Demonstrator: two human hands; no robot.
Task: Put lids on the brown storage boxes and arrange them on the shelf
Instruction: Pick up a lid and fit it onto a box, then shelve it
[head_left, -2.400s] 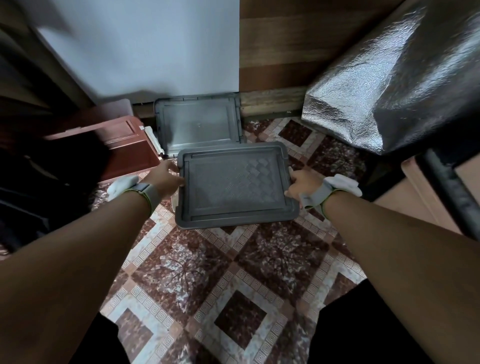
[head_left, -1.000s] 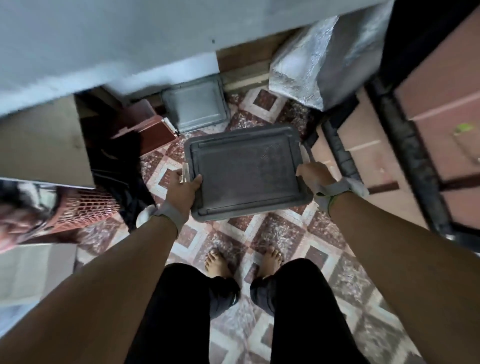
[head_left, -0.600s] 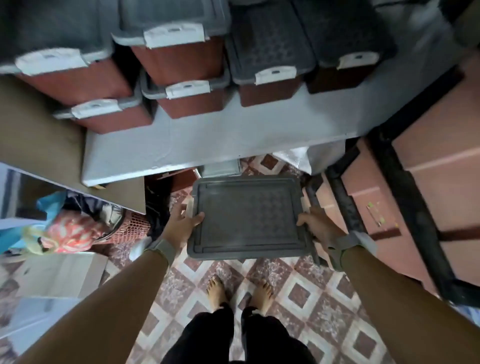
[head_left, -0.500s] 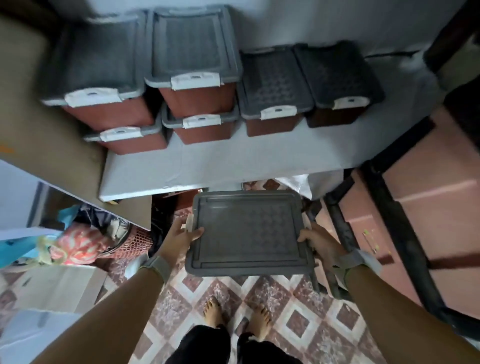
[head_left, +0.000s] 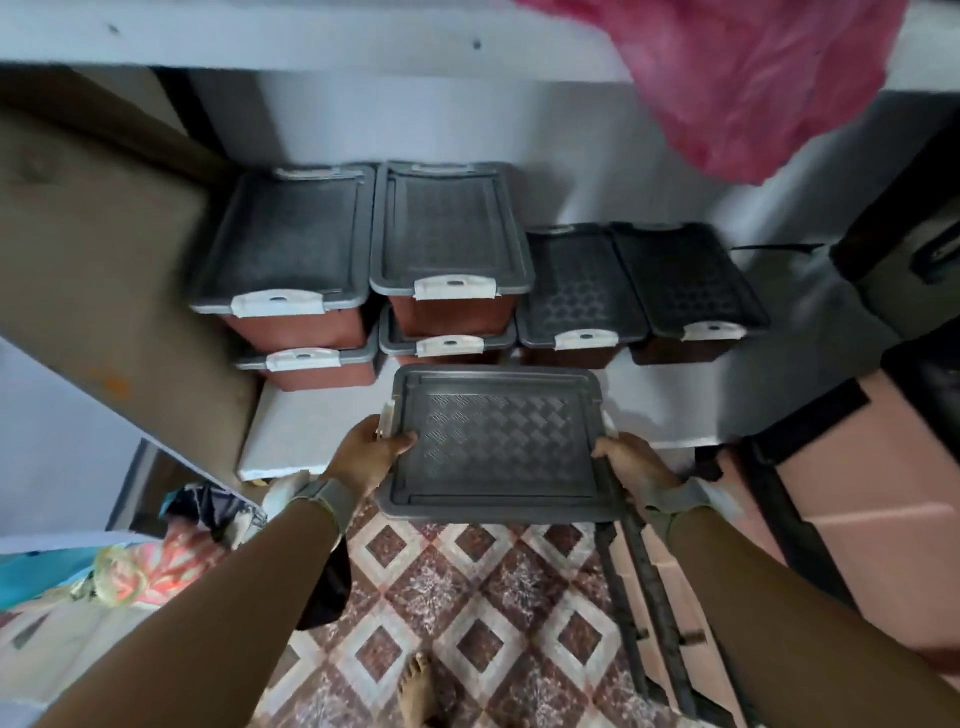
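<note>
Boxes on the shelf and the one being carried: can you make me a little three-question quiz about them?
1. True or false: both hands hold the carried box.
2. How many lidded boxes already sit on the shelf? A) three B) six C) nine
3. Fill in: the latches on the shelf boxes are ____ coloured.

Key:
1. True: the left hand and right hand grip its opposite sides.
2. B, two stacks of two plus two single boxes.
3. White.

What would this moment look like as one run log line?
step: carrying lidded box to shelf | left hand: grips box | right hand: grips box
</note>
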